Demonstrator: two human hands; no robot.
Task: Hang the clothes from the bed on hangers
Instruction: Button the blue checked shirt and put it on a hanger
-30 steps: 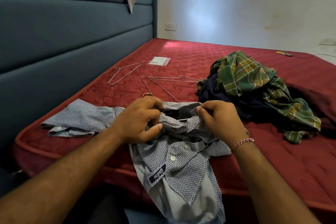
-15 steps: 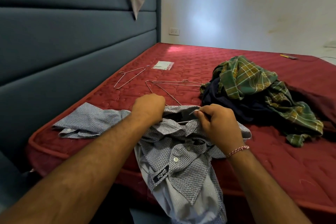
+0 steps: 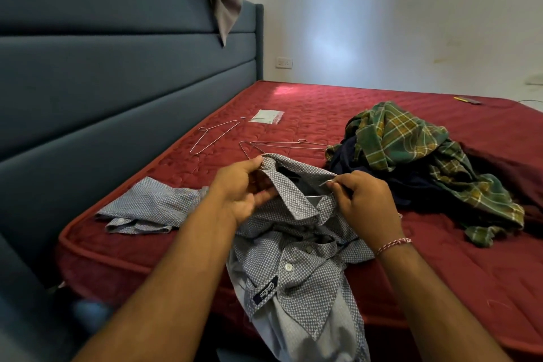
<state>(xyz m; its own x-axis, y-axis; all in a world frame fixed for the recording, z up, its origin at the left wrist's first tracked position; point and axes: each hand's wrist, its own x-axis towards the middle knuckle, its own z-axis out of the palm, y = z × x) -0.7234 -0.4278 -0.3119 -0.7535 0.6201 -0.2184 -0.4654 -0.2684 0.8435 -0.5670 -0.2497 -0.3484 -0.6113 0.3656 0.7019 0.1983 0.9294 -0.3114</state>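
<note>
The left hand (image 3: 244,188) pinches a bunched fold of a grey-and-white patterned shirt (image 3: 293,250) between thumb and fingertips, lifting that fold above the rest of the cloth. The right hand (image 3: 364,203) curls its fingers round the hook of a wire hanger (image 3: 328,183) that pokes up from the shirt's collar opening; the rest of this hanger is hidden inside the fabric. A red-and-white thread bracelet (image 3: 393,245) circles the right wrist. The shirt lies at the near edge of a red quilted mattress (image 3: 440,273), one sleeve spread flat to the left and the buttoned front hanging over the edge toward the viewer. Beyond the hands, two more wire hangers lie flat on the mattress, one (image 3: 216,136) near the blue padded headboard (image 3: 117,97) and another (image 3: 288,144) just behind the shirt. To the right sits a heap of clothes topped by a green plaid shirt (image 3: 411,144) over dark navy fabric (image 3: 382,179). A small clear plastic packet (image 3: 266,116) lies farther back.
</note>
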